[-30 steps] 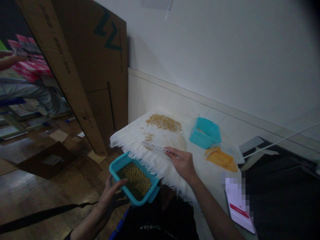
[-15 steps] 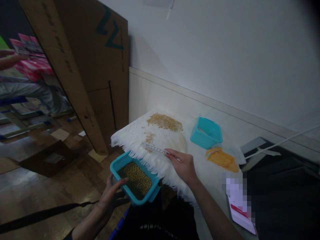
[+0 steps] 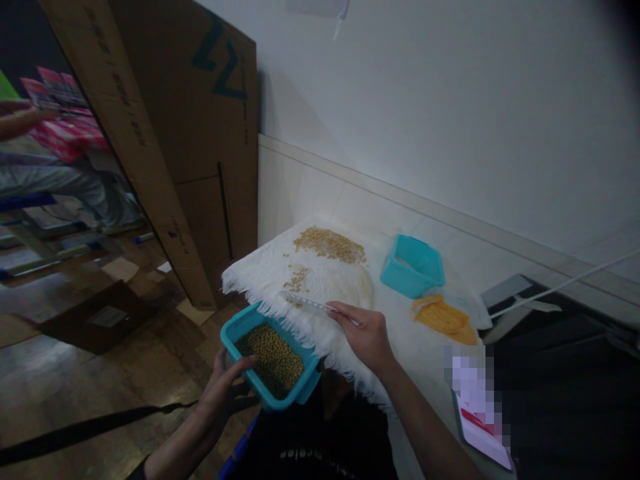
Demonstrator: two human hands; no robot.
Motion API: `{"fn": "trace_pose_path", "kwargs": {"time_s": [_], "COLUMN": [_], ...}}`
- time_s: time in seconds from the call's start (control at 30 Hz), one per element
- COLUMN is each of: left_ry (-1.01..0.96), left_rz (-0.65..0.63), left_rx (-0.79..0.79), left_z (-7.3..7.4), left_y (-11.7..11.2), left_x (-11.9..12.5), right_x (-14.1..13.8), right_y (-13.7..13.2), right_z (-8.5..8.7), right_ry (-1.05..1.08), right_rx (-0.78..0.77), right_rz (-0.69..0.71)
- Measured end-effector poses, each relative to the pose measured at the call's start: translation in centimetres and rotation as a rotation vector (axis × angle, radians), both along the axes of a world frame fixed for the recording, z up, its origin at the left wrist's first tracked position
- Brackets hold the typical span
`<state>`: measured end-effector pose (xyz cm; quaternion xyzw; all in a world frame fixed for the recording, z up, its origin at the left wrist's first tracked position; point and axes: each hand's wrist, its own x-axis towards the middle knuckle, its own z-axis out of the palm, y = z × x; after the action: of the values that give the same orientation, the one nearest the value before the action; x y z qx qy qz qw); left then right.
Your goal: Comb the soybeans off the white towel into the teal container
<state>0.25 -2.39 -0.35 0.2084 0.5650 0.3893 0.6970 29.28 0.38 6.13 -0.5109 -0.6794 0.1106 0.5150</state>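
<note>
My left hand (image 3: pixel 220 390) grips a turquoise plastic tub (image 3: pixel 309 388) by its left side, thumb over the rim. Yellow and green beans (image 3: pixel 274 353) lie inside the tub, just below the cloth's fringed front edge. Pinched in my right hand (image 3: pixel 367 333) is a thin, pale, ruler-like strip (image 3: pixel 313 303) with a row of marks or holes. Its far end rests low over the white cloth (image 3: pixel 260 267), near a few scattered yellow beans (image 3: pixel 299 277). Behind them spreads a larger heap of yellow beans (image 3: pixel 330 245).
A second turquoise tub (image 3: pixel 407 280) stands at the table's right, with a folded orange-yellow item (image 3: pixel 444 319) before it. Further right lies a phone (image 3: pixel 485 437), partly pixelated. A tall cardboard box (image 3: pixel 200 147) rises at left; beyond it a person's arm (image 3: pixel 20 123) shows.
My right hand has drawn the strip slightly toward the cloth's front edge, and its far end now sits lower. The left hand and tub have stayed in place.
</note>
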Motion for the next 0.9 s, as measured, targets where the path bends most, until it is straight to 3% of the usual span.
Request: {"fn": "trace_pose_path", "kwargs": {"time_s": [0.27,0.5,0.6,0.77,0.9], "left_ry": [0.000,0.020,0.017,0.034,0.043], "left_rz": [-0.018,-0.014,-0.017,-0.022,-0.019], "left_rx": [-0.014,-0.012,-0.010,-0.010,-0.015], "left_z": [0.4,0.3,0.3,0.4,0.3], "left_y": [0.0,-0.1,0.0,0.1,0.2], "left_x": [0.1,0.2,0.2,0.2,0.2], "right_x": [-0.4,-1.6,-1.3,0.5,0.5], "right_y": [-0.6,-2.9,-3.2,-1.3,0.4], "right_z": [0.6,1.4,1.9,2.2,2.2], "right_ry": [-0.038,-0.063,-0.055,-0.041,-0.078], "right_rx": [0.055,0.068,0.058,-0.023,-0.033], "right_rz": [0.055,0.111,0.001,-0.344,-0.356]}}
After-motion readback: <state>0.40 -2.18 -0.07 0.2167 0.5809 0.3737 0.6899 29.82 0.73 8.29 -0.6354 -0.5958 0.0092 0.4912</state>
